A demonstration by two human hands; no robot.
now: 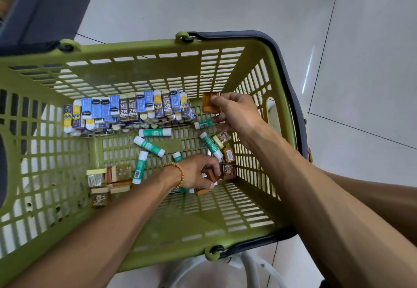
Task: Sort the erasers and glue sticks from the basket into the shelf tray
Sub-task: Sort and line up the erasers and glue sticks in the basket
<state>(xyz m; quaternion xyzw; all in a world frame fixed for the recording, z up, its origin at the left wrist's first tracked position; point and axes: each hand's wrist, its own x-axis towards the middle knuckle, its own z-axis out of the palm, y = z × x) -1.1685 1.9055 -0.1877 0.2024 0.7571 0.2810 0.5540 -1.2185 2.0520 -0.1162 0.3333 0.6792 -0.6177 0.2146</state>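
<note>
Inside the green basket (158, 50), both hands are down among the stock. The right hand (237, 113), near the basket's far right corner, has its thumb and fingers (215, 100) pinched on a small amber box eraser (209, 102), lifted clear of the floor of the basket. The left hand (198, 170), toward the near right of the basket floor, has its fingers curled round another brown box eraser (211, 174); a bead bracelet (178, 170) sits on that wrist.

More amber erasers (228, 150) lie along the basket's right wall, and a further cluster (108, 179) sits at its near left. The glue sticks (149, 145), white with green sleeves, are scattered across the middle of the floor. Packed against the far wall is a row of sleeved erasers (128, 109), blue, white and brown.

To my eye the step is gathering the small amber erasers, one in each hand. It would go best if each hand keeps a firm pinch on the flat faces, lifts straight up so nothing catches on the slotted wall, and takes like with like so the tray gets one kind at a time. The shelf tray itself is not in view.

As for writing, "2B" reads plainly on the brown sleeves in the far row, with Chinese characters above that I cannot make out. The glue sticks carry barcodes; their print is too small to read
</note>
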